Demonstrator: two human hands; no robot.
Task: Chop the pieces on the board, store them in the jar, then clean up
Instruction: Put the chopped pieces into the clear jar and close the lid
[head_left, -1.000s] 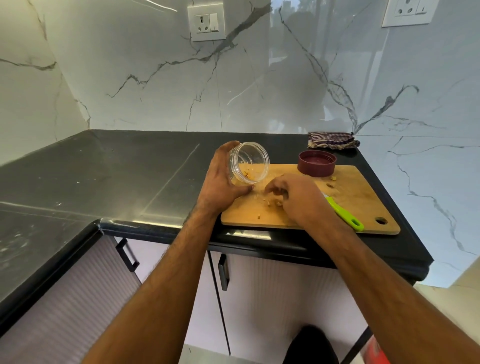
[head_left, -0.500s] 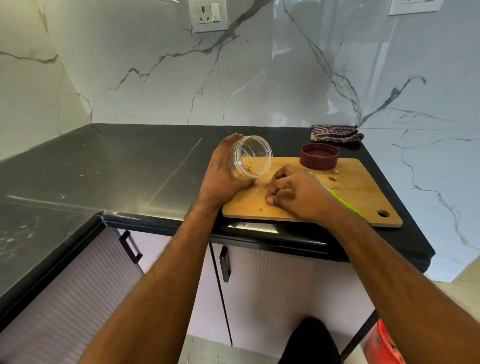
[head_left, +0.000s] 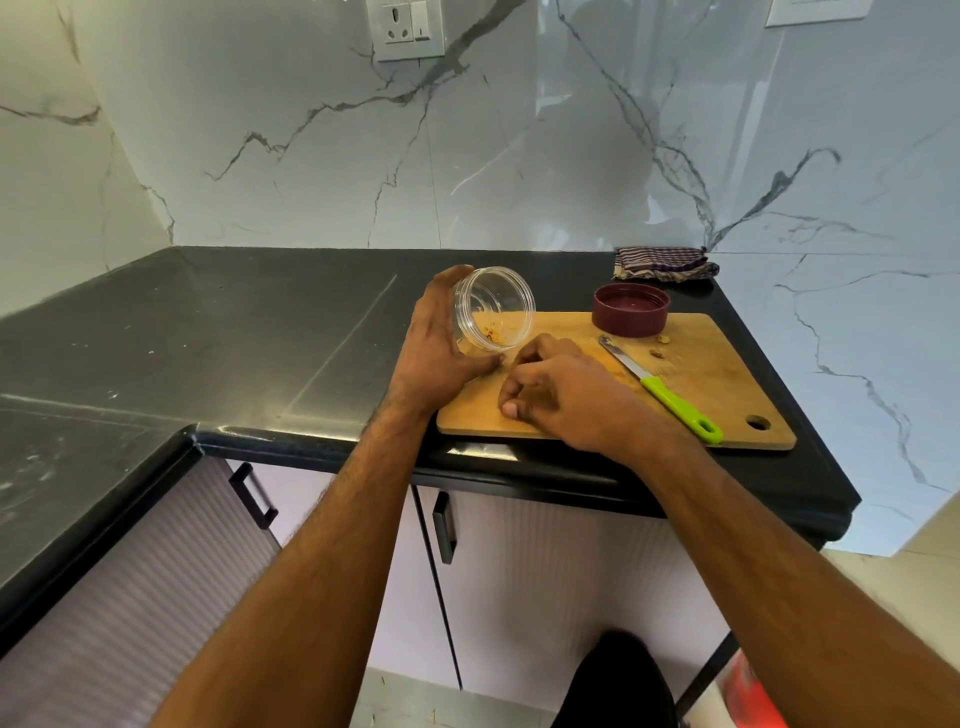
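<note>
My left hand (head_left: 441, 348) grips the clear jar (head_left: 493, 307), fingers curled round its far side and thumb along the near side. The jar is tipped over so its mouth points toward the right of the frame and slightly toward me, its lower rim touching the wooden board (head_left: 717, 384); a few orange bits cling inside. My right hand (head_left: 566, 395) rests palm down on the board just right of the jar's mouth, fingers curled in together over the wood; whether they pinch any piece I cannot tell. Both forearms reach up from the bottom of the frame.

The knife (head_left: 660, 387) lies flat on the board, blade toward the upper left and green handle toward the lower right, just beside my right wrist. The dark red lid (head_left: 630, 309) sits at the board's far edge, two small pieces (head_left: 658, 346) near it. The board's near edge runs close to the front edge of the black desk (head_left: 208, 332), which stretches wide to the left. A folded cloth (head_left: 665, 264) lies against the wall.
</note>
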